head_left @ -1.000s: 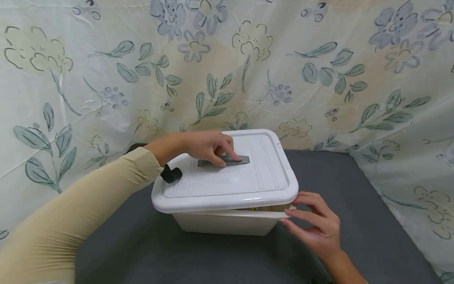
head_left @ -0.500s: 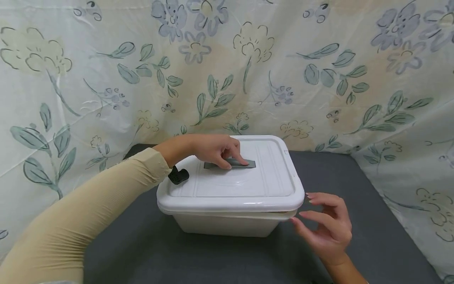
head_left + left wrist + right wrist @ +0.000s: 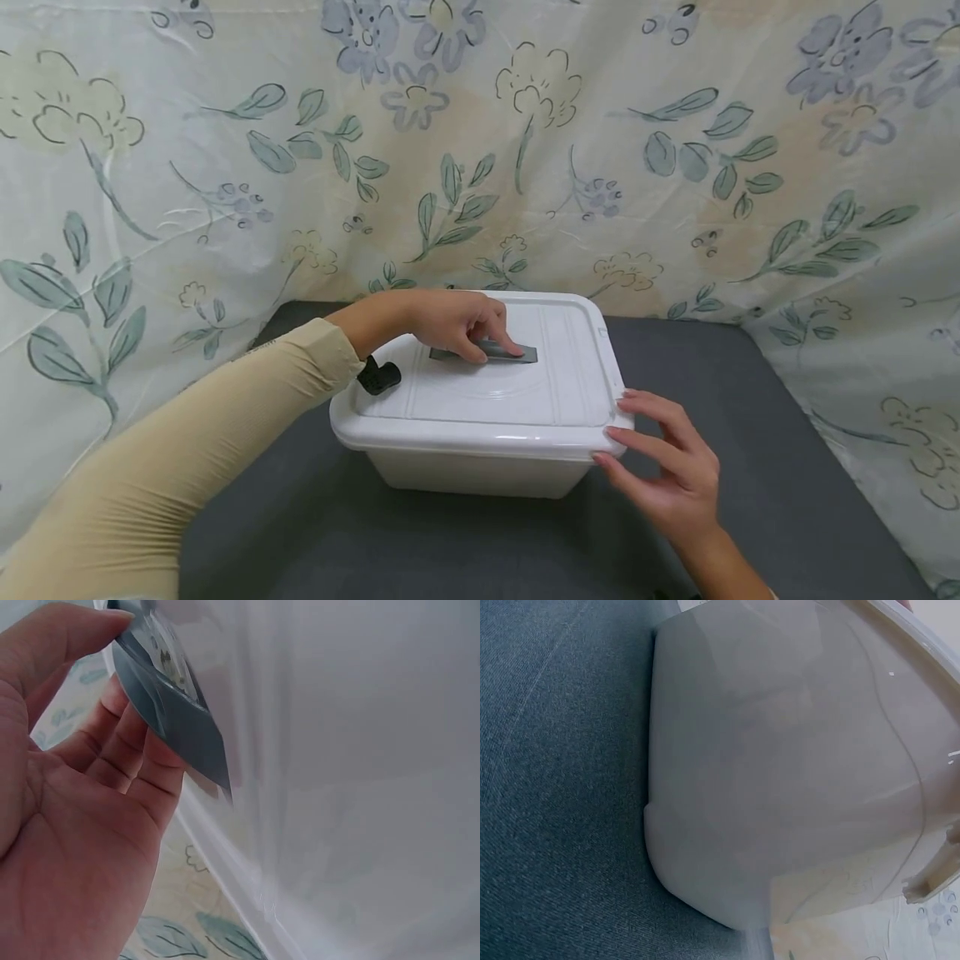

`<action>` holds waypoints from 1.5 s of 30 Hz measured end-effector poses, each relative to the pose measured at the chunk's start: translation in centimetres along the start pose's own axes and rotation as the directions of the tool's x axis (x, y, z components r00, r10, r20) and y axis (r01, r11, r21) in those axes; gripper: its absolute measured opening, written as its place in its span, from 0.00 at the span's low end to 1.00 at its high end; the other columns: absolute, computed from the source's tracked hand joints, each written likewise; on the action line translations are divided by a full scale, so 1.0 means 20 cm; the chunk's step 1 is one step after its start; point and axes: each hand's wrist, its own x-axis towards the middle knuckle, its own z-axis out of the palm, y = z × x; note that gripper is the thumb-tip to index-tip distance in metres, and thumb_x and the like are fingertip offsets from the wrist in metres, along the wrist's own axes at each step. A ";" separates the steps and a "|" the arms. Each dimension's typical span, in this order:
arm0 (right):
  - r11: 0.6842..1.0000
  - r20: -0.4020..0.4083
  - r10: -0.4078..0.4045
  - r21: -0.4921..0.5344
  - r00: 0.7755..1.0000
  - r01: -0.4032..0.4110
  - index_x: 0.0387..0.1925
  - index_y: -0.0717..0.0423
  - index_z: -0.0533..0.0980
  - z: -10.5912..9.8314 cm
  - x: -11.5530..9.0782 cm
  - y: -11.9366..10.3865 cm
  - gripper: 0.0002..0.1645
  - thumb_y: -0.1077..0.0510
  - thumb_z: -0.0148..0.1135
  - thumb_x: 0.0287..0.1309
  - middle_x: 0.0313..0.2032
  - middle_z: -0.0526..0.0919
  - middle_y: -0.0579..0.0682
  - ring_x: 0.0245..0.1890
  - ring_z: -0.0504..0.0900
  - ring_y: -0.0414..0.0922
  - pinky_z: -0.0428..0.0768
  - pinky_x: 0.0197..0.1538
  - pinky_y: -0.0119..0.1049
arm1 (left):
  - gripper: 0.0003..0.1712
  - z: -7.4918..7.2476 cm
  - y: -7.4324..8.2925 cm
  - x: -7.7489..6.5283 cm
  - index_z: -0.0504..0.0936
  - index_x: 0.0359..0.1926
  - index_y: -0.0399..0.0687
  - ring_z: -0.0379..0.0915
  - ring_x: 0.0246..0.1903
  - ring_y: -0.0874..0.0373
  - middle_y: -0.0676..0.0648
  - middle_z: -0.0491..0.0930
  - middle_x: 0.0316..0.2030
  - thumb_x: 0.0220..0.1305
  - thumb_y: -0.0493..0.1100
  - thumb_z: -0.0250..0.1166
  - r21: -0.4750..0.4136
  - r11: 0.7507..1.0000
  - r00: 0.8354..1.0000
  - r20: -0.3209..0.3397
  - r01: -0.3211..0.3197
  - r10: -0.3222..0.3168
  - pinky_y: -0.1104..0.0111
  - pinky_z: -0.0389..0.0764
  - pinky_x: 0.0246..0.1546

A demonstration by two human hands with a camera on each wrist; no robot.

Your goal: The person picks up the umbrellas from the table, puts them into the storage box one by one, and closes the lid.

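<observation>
A white storage box [image 3: 480, 477] carries a white lid [image 3: 487, 412] lying level along its front rim. My left hand [image 3: 459, 323] reaches over the lid and grips its grey handle [image 3: 529, 355]. In the left wrist view the thumb and fingers hold that handle [image 3: 176, 724] from its two sides. At the front right corner my right hand [image 3: 671, 458] has its fingertips on the lid's edge and its thumb under the rim. The right wrist view is filled by the box wall [image 3: 780, 765], with the right hand almost wholly outside it. The lid hides the box's contents.
The box stands on a dark grey cloth-covered table [image 3: 720, 367]. Behind and along the right hangs a floral curtain [image 3: 525, 208]. A black device [image 3: 379, 377] on the left wrist hangs over the lid's left side.
The lid was raised at the front right with a gap showing inside, and has come down onto the rim. My right hand moved off the corner, then back onto the lid's edge.
</observation>
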 end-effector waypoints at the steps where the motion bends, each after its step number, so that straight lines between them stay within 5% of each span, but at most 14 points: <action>1: 1.000 0.005 0.003 -0.006 1.000 -0.003 0.32 0.72 0.86 0.00 0.00 0.00 0.16 0.61 0.81 0.48 0.46 0.83 0.70 0.55 0.81 0.58 0.79 0.65 0.36 | 0.27 0.00 0.00 0.00 0.81 0.64 0.59 0.64 0.31 0.58 0.49 0.72 0.36 0.66 0.36 0.67 0.001 1.000 1.000 0.001 0.001 -0.001 0.71 0.66 0.36; 26: 0.999 0.042 0.010 -0.040 0.999 -0.008 0.31 0.70 0.87 0.00 -0.03 -0.01 0.15 0.60 0.82 0.48 0.42 0.84 0.67 0.54 0.82 0.56 0.80 0.63 0.33 | 0.26 0.03 0.00 0.01 0.82 0.63 0.61 0.65 0.33 0.57 0.48 0.73 0.38 0.66 0.36 0.68 -0.004 0.999 0.999 0.019 0.036 -0.036 0.70 0.67 0.37; 45: 0.996 0.088 0.009 -0.087 0.996 -0.001 0.32 0.66 0.88 0.00 0.01 -0.02 0.14 0.58 0.81 0.50 0.41 0.85 0.64 0.54 0.84 0.54 0.80 0.62 0.32 | 0.31 0.04 -0.02 -0.05 0.81 0.66 0.64 0.71 0.39 0.57 0.50 0.76 0.42 0.64 0.37 0.72 0.001 0.998 0.997 -0.051 0.064 -0.064 0.69 0.74 0.43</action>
